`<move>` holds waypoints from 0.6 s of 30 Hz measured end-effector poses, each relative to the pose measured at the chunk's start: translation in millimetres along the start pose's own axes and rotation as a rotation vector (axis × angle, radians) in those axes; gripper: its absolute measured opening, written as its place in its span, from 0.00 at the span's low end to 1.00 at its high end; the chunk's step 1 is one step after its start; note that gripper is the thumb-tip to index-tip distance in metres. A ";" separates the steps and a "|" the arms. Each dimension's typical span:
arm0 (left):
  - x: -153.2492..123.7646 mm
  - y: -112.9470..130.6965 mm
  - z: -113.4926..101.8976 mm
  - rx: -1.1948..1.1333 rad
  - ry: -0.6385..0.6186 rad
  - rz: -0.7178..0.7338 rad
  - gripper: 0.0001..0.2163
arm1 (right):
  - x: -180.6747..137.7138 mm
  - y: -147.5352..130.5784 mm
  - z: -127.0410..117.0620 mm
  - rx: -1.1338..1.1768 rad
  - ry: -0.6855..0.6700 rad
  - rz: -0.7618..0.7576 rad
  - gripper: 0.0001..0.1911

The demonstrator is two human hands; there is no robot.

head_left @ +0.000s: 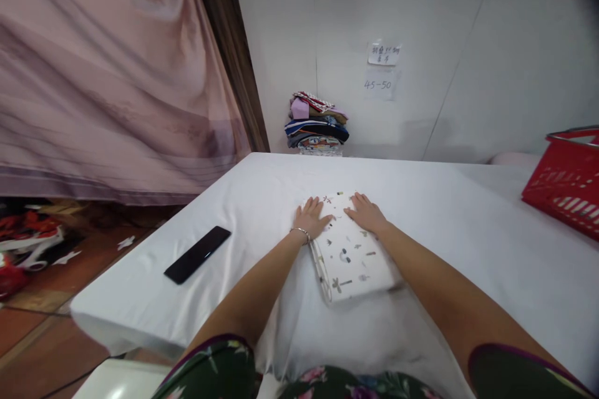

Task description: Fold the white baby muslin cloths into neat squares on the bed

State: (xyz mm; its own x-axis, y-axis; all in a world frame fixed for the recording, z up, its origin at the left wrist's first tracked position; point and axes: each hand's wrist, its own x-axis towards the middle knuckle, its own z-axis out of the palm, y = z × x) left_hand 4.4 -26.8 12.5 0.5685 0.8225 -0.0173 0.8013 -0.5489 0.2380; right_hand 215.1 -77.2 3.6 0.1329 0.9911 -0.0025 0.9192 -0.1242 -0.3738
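Note:
A white printed cloth (353, 259), folded into a neat rectangle with small plant and animal-like motifs, lies on the white-covered table (262, 199). On its far left corner my left hand (312, 218) rests flat with fingers spread, a bracelet at the wrist. My right hand (367, 213) presses flat on the far right part of the cloth, fingers extended. Neither hand grips anything. Layered folds show along the cloth's left side.
A black phone (197, 254) lies on the table to the left. Folded clothes (317, 124) are stacked by the wall beyond the far edge. A red plastic basket (566, 181) stands at the right. A pink curtain (107, 75) hangs at left.

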 end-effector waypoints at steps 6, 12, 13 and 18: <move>-11.5 -1.3 -1.7 -0.168 0.144 0.008 0.29 | -7.5 11.9 -15.5 0.162 0.009 0.078 0.33; -34.7 -6.9 -8.6 -0.526 0.237 -0.341 0.31 | -37.6 39.4 -31.7 0.388 0.020 0.255 0.36; -34.6 -6.6 -10.8 -0.623 0.181 -0.424 0.31 | -40.4 41.5 -33.4 0.419 0.017 0.288 0.36; -21.5 -3.2 -19.3 -0.881 0.035 -0.619 0.27 | -40.8 39.8 -40.9 0.540 -0.033 0.452 0.35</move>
State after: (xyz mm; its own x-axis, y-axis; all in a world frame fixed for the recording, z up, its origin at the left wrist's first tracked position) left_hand -14.0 -39.9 30.8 0.0931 0.9320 -0.3504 0.5235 0.2535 0.8134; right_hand 261.4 -124.6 26.8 0.4392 0.8501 -0.2907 0.4626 -0.4914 -0.7380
